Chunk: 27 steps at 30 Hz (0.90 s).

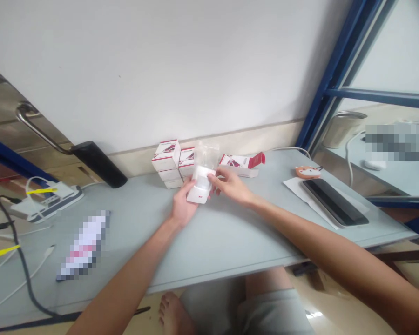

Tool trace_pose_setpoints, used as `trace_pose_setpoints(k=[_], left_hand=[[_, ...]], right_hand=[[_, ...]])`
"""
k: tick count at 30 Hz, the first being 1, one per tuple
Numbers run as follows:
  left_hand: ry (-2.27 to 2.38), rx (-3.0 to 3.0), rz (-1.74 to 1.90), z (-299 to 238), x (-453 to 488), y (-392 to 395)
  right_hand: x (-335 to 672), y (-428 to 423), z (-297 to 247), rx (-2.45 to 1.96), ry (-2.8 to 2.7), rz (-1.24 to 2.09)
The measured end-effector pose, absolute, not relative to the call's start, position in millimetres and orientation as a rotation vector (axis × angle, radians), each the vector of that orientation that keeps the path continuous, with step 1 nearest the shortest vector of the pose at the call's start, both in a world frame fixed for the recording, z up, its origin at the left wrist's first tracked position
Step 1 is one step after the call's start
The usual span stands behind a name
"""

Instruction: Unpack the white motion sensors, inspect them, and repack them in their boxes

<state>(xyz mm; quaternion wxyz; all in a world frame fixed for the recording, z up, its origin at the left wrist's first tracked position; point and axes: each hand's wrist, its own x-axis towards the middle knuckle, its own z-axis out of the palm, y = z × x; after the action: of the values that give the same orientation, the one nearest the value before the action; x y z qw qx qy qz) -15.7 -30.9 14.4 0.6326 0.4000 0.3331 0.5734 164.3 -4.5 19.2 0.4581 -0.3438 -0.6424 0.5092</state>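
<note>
Above the middle of the desk, my left hand [183,204] is closed around the lower left side of a flat white device [198,194] with a small red mark. A clear plastic bag [206,151] stands up from its upper part; how far it covers the device I cannot tell. My right hand [232,186] pinches the right side of the same bundle, thumb on its face. Close behind stand white-and-red boxes [166,156], stacked and side by side. An open box [235,161] with its red flap raised lies just beyond my right hand.
On the right, a black phone [335,202] rests partly on white paper [293,190], near an orange animal-shaped item [307,172]. A black cylinder [99,164], a power strip [50,202] with cables and a blurred-out packet [85,244] occupy the left. A wall [195,70] rises behind.
</note>
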Motion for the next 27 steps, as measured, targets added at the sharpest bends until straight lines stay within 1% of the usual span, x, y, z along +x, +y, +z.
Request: trace_pose_setpoints(k=[7, 13, 16, 19, 21, 27], left_hand=[[0.842, 1.284, 1.323, -4.9, -32.1, -10.3], [0.997, 1.404, 1.19, -2.6, -43.0, -6.4], [1.046, 1.445, 1.194, 2.4, -47.6, -9.2], [1.028, 1.535, 1.233, 4.4, -48.0, -11.6], [1.008, 1.593, 1.185, 3.6, -45.6, -12.4], [1.072, 1.766, 0.985, 2.7, -40.5, -15.2]], right_hand=[[170.4, 2.2, 14.4, -0.852, -1.798, 0.831], [187.0, 14.3, 14.0, -0.885, -2.031, 0.657], [196.0, 18.6, 15.4, -0.885, -2.228, 0.578], [198.3, 18.0, 15.4, -0.983, -2.373, 0.463], [197.4, 15.1, 16.1, -1.039, -2.44, 0.387], [196.1, 7.4, 25.0, -1.085, -2.37, 0.415]])
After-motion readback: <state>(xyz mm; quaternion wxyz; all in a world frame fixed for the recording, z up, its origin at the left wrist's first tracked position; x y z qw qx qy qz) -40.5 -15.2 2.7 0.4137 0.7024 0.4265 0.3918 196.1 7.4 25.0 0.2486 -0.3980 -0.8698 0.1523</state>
